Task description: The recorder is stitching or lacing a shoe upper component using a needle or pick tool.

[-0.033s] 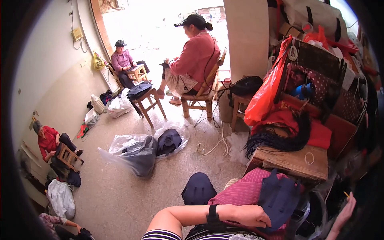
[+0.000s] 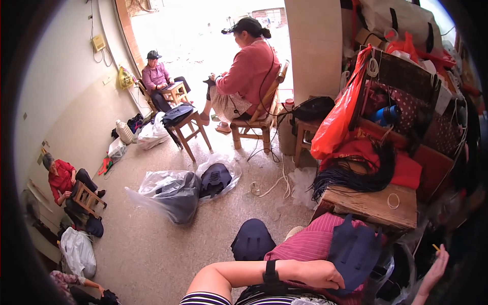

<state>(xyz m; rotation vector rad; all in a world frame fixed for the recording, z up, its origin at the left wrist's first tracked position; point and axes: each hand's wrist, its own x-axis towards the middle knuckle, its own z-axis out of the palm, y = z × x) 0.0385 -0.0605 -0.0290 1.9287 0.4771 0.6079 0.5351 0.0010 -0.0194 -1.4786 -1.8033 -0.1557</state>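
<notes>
A dark navy fabric piece (image 2: 354,249) with a few slits or straps lies over the red striped cloth (image 2: 307,241) on my lap. My left hand (image 2: 323,275), with a black band on its wrist, rests at the lower left edge of that piece, fingers curled and closed on it. Off to the right, apart from the fabric, my right hand (image 2: 434,268) is raised. A short thin yellow stick (image 2: 436,247) pokes out at its fingertips; the rest of it is hidden. A similar navy piece (image 2: 252,240) sits on the floor beside my lap.
A wooden bench (image 2: 366,206) with dark cords (image 2: 378,170) and a red bag stands ahead on the right. Plastic bags of dark pieces (image 2: 178,201) lie on the floor. Several people sit around, one on a bamboo chair (image 2: 259,119) near the doorway. A stool (image 2: 190,132) holds navy pieces.
My right hand has shifted slightly left with the yellow stick. The left hand and the fabric piece stay where they were.
</notes>
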